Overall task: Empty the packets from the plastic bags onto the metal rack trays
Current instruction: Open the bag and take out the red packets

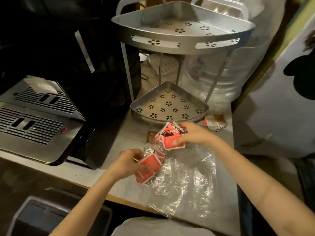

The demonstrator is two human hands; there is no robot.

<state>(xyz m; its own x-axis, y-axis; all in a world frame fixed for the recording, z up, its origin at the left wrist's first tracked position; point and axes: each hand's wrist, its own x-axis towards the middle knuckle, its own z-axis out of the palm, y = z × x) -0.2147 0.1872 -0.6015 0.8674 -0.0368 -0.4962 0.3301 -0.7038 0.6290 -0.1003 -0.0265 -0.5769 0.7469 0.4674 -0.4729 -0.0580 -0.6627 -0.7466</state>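
The red packets (166, 139) sit in two loose bunches on the counter, near the lower tray (168, 106); the right hand (192, 135) pinches the far bunch, the left hand (129, 161) grips the near one; loose stacks may fan and slip; the clear bag (185, 181) underneath could drag along

Two hands (129, 160), two rack trays (170, 106), one plastic bag (187, 184), two packet bundles (170, 138).

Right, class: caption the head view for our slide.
Both hands, left and right, gather red packets before the empty lower tray.
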